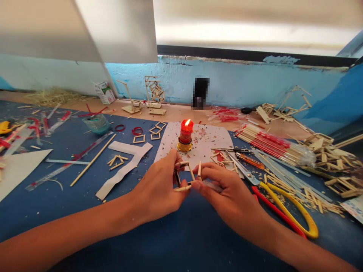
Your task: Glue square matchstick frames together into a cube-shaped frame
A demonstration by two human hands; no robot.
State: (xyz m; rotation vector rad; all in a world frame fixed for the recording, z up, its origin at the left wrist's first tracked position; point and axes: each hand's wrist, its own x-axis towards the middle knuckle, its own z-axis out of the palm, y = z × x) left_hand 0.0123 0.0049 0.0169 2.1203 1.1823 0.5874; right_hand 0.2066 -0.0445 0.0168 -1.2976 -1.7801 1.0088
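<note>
Near the middle of the view, my left hand (160, 181) is closed on a small frame of wooden sticks (191, 172), with dark marks at some of its corners. My right hand (224, 189) pinches a short wooden stick (199, 169) upright at the frame's right side. Whether the stick touches the frame I cannot tell. Just beyond the hands burns a red candle (186, 132) in a gold-coloured holder, standing on a pale sheet (167, 149) strewn with dark crumbs and wood bits. Parts of the frame are hidden behind my left fingers.
At right lie yellow-and-red-handled pliers (309, 223), an orange-handled cutter (251, 160), cut sticks (317, 200) and a bag of sticks (269, 143). Leftward are square stick frames (138, 138), paper strips (116, 177), a long stick (93, 160) and a glass cup (97, 124). Stick models (155, 92) stand behind.
</note>
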